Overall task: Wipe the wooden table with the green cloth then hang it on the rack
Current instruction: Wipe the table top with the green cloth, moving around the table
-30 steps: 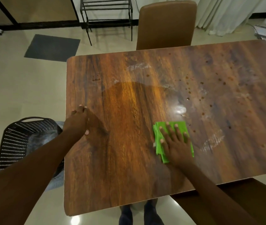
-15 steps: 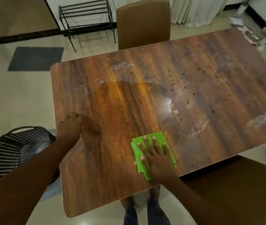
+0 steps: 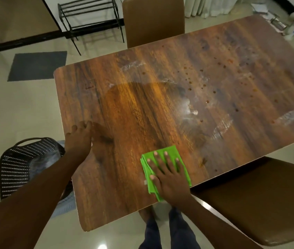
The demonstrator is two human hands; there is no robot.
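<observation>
Near the brown wooden table's front edge, my right hand presses flat-fingered on the folded green cloth, left hand flat on wood.

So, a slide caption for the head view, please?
Right hand presses green cloth on stained wooden table; left hand rests at its edge.

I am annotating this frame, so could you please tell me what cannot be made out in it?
All in the head view:
- green cloth: its middle is hidden under the right hand.
- wooden table: its right end is cut off by the frame edge.
- rack: its top is cut off by the upper edge.
- black basket: its contents are too blurred to name.
</observation>
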